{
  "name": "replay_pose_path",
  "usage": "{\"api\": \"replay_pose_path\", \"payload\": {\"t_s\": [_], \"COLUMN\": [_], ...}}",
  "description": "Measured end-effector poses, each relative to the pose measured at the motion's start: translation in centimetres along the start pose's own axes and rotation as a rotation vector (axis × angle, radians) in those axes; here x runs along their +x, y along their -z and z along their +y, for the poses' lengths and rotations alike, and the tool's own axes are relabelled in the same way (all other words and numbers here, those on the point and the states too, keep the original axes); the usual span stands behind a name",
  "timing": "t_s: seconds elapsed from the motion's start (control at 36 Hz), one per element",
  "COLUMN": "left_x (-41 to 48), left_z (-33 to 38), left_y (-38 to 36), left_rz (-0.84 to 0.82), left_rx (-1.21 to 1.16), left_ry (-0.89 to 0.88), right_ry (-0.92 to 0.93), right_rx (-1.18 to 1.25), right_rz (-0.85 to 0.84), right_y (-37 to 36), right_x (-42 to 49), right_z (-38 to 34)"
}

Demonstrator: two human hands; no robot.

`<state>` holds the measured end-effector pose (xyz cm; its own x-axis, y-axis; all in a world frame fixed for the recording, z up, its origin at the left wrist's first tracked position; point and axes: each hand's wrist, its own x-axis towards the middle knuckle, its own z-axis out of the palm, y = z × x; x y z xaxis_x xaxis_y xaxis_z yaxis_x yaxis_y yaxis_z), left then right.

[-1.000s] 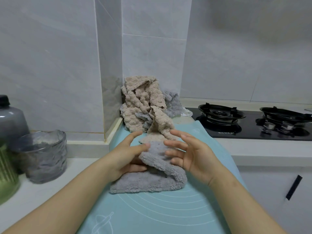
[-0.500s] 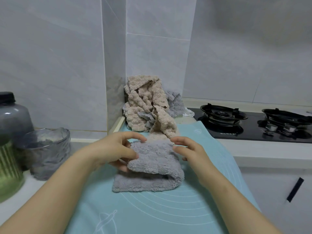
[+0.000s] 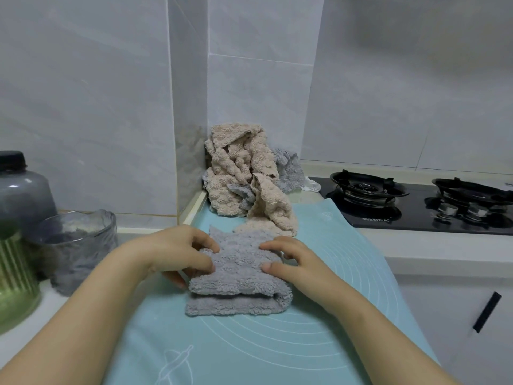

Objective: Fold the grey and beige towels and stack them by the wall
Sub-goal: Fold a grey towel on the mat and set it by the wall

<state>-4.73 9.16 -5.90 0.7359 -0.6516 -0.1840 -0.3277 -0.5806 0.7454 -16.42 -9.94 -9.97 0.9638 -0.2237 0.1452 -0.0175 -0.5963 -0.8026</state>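
Observation:
A grey towel [image 3: 238, 276], folded into a thick small rectangle, lies in the middle of the teal mat [image 3: 249, 343]. My left hand [image 3: 180, 254] grips its left edge, thumb on top and fingers curled under the upper layer. My right hand [image 3: 288, 262] pinches the right edge with curled fingers. Behind them, in the wall corner, sits a crumpled heap of beige towels [image 3: 238, 179] mixed with grey towels [image 3: 287, 170]. One beige strip trails down onto the mat and touches the folded towel's far edge.
A gas hob [image 3: 416, 204] with two black burners fills the counter at the right. At the left stand a clear glass cup [image 3: 80, 245], a grey jar [image 3: 22, 190] and a green ribbed container [image 3: 14, 284]. A cabinet handle [image 3: 487, 312] shows below the counter.
Both hands closed in from hovering over the grey towel, folded its upper layer over, and now grip its left and right edges. The towel is more compact.

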Motion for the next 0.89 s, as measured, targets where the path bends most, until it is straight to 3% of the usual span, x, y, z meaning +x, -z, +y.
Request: {"api": "replay_pose_path", "payload": {"t_s": [0.19, 0.36, 0.42, 0.5, 0.56, 0.61, 0.69, 0.75, 0.89], "left_x": [0.4, 0.5, 0.5, 0.7, 0.9, 1.6, 2.1, 2.1, 2.1], "left_z": [-0.4, -0.6, -0.6, 0.2, 0.8, 0.7, 0.0, -0.3, -0.5], "left_y": [0.1, 0.1, 0.2, -0.8, -2.1, -3.6, -4.8, -5.1, -5.5], "left_rz": [0.008, 0.039, 0.128, 0.338, 0.392, 0.314, 0.131, 0.053, 0.029], "left_rx": [0.118, 0.357, 0.403, 0.277, 0.301, 0.477, 0.691, 0.714, 0.799], "left_ry": [0.033, -0.022, -0.087, -0.294, -0.397, -0.398, -0.202, -0.125, -0.082], "right_ry": [-0.007, 0.002, 0.084, 0.183, 0.182, 0.155, 0.069, 0.023, -0.038], "right_rx": [-0.096, -0.390, -0.428, -0.250, -0.224, -0.319, -0.498, -0.549, -0.644], "right_rz": [0.001, -0.018, 0.036, 0.182, 0.215, 0.157, -0.006, -0.082, -0.142], "right_y": [-0.3, -0.7, -0.8, -1.1, -1.3, -1.6, -2.0, -2.1, -2.3], "right_x": [0.1, -0.1, -0.1, -0.2, 0.0, 0.4, 0.7, 0.7, 0.7], "right_z": [0.3, -0.2, -0.4, -1.2, -1.7, -1.5, -0.8, -0.5, -0.4]}}
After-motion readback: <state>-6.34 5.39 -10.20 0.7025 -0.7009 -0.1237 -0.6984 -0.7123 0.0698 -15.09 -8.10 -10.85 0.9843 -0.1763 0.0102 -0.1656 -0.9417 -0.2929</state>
